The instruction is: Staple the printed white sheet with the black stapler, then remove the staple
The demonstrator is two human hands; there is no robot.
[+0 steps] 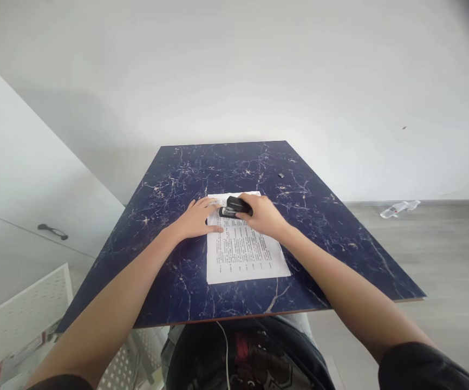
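Note:
A printed white paper sheet (242, 252) lies in the middle of the dark blue marble-patterned table (332, 227). My right hand (264, 215) is closed over a black stapler (234, 207) that sits at the sheet's upper left corner. My left hand (199, 218) lies flat with fingers stretched out, pressing the sheet's left edge right beside the stapler.
A small dark bit (281, 175) lies on the table's far right part. A white cabinet with a black handle (53, 231) stands at the left, a white perforated panel (27, 309) below it. A clear plastic bottle (399, 208) lies on the grey floor at right.

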